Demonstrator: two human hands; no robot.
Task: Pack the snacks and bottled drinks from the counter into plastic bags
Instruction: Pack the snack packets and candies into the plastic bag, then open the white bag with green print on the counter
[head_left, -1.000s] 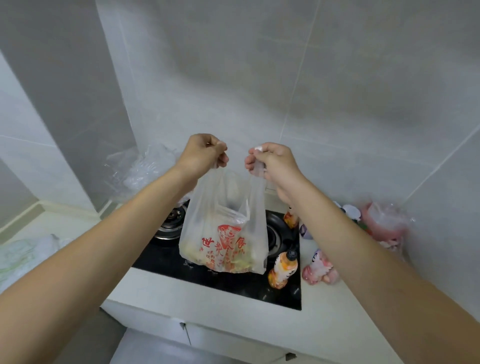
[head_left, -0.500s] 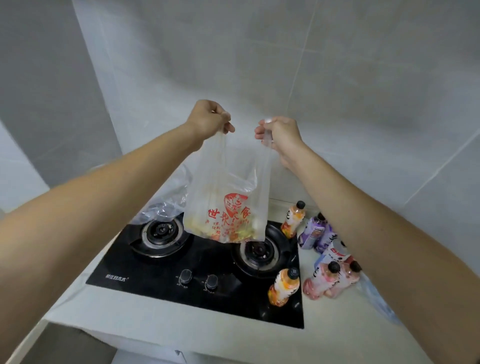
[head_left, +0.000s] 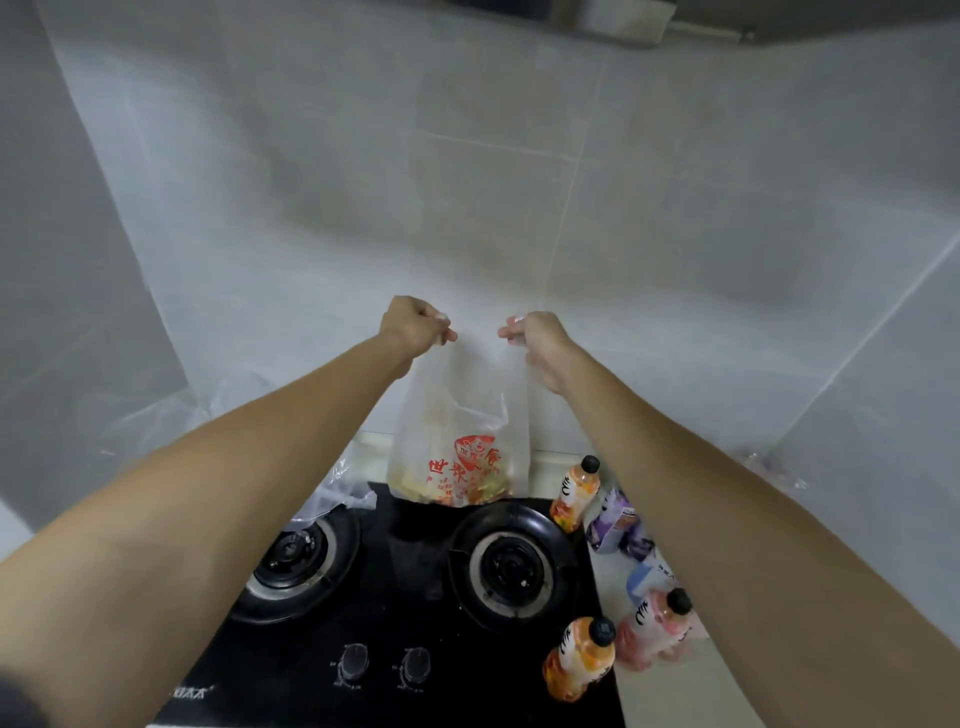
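**While it hangs, the bag shows how it handles**

Held up over the back of the stove (head_left: 395, 613), the bag (head_left: 460, 441) hangs clear of the burners, its weight gathered low where yellow and orange snack packets show through the film. The left hand (head_left: 413, 327) is fisted round one handle and the right hand (head_left: 537, 335) pinches the other, the mouth pulled slightly apart between them.

By the look of it the film is thin, soft and slippery; it creases under a light load and would likely stretch or tear under heavy weight, so the handles are the sound place to hold. Bottles should go in upright or flat at the bottom, not dropped.

Still unpacked on the right are two orange bottles, one near the wall (head_left: 574, 493) and one at the stove's front corner (head_left: 579, 657), a pink bottle (head_left: 657, 631) and purple packs (head_left: 618, 525). These look rigid, smooth and fairly heavy: best taken round the body, below the cap. More clear plastic (head_left: 343, 493) lies crumpled behind the left burner.
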